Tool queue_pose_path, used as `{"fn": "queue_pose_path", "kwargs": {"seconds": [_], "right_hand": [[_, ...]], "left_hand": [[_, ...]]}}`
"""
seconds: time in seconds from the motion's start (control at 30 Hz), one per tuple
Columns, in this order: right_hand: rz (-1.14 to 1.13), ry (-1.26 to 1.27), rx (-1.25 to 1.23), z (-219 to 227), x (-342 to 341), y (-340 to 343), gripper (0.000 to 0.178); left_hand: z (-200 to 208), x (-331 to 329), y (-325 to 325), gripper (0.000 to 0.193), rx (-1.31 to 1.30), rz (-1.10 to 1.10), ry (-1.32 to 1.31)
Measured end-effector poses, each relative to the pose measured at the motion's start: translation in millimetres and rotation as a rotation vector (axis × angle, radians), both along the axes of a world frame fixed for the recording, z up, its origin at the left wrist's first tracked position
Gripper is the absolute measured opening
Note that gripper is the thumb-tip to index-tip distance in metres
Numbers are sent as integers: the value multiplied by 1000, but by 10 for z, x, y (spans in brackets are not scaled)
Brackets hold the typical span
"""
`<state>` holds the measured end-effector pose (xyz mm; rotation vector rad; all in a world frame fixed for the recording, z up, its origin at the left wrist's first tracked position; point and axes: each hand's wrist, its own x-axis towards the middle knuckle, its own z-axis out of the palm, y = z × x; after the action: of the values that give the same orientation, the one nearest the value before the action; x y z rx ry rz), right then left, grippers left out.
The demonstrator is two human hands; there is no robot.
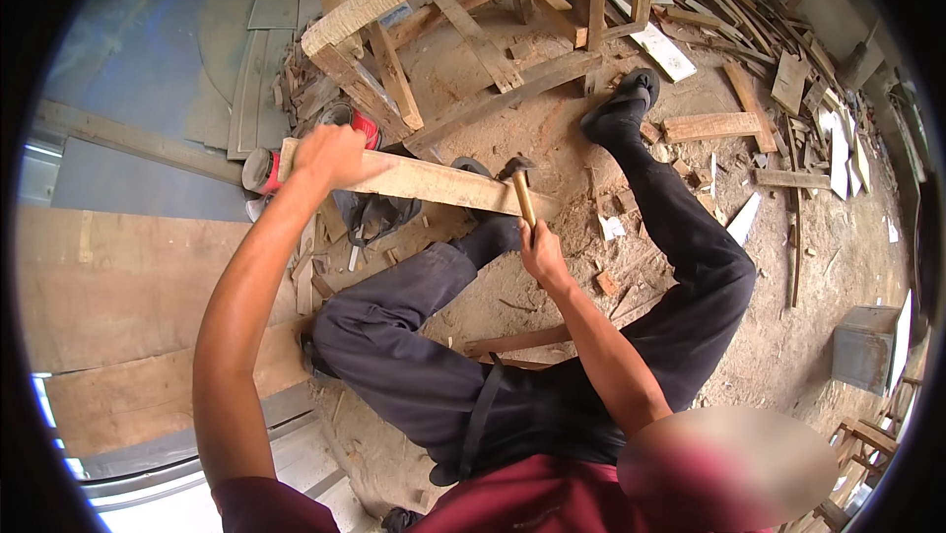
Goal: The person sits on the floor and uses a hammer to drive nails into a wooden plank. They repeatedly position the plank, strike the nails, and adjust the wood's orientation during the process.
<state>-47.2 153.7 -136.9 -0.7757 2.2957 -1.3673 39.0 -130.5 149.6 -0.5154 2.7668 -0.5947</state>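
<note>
Head view: left hand (332,156) grips board (434,180) at 10 o'clock; right hand (543,253) clasps hammer (524,200) pointing toward 12 o'clock.

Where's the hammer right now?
In the head view, the hammer is just above and right of the picture's middle, held in the right hand, near the right end of the pale board.

Left arm (236,306) long, rising from lower left of frame, bent at elbow. Left hand (333,155) upper left of centre, back upward, fingers curled in grip. Right forearm (613,351) slanting up-left from lower right. Right hand (541,255) near centre, closed in grip. Legs (695,247) spread, knees bent.
</note>
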Motion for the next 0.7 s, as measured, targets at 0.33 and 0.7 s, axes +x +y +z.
{"fn": "queue_pose_path", "kwargs": {"seconds": [0.33, 0.7], "right_hand": [[-100, 11, -175, 211, 131, 93, 23], [-38, 11, -60, -56, -7, 153, 23]], "left_hand": [[-141, -58, 56, 82, 56, 32, -47], [-255, -20, 4, 85, 49, 1, 7]]}}
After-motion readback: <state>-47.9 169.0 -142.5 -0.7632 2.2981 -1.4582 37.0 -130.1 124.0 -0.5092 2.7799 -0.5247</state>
